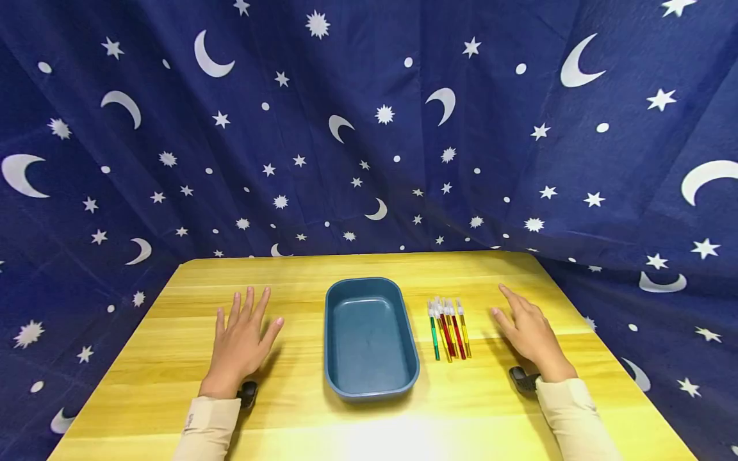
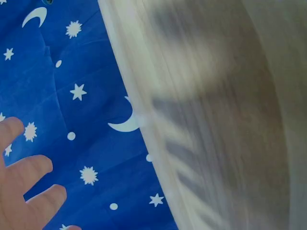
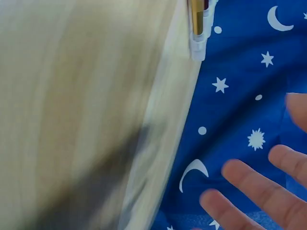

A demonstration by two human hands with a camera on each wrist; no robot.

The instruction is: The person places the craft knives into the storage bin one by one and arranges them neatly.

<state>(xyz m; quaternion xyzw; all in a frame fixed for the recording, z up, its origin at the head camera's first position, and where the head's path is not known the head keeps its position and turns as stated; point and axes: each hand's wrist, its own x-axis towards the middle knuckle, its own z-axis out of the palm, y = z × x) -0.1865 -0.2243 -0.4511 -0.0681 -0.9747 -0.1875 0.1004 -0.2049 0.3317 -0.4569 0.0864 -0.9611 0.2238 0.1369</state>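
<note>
A dark blue rectangular tray (image 1: 371, 346) with rounded corners stands mid-table, its bare floor visible. Just right of it lie several slim pen-like tools (image 1: 451, 330) with green, gold and red metallic handles, their translucent whitish capped ends pointing away from me. My left hand (image 1: 239, 346) is to the left of the tray, fingers spread and holding nothing. Over on the right, my right hand (image 1: 530, 333) is apart from the tools, fingers extended and nothing in them. The right wrist view catches the capped end of a gold-handled tool (image 3: 197, 21) above the fingers.
Everything lies on a light wooden table (image 1: 277, 422). Behind it and at both sides hangs a dark blue cloth (image 1: 369, 83) with white moons and stars. Each wrist carries a black strap-on device, seen at the left wrist (image 1: 248, 394) and the right wrist (image 1: 523, 379).
</note>
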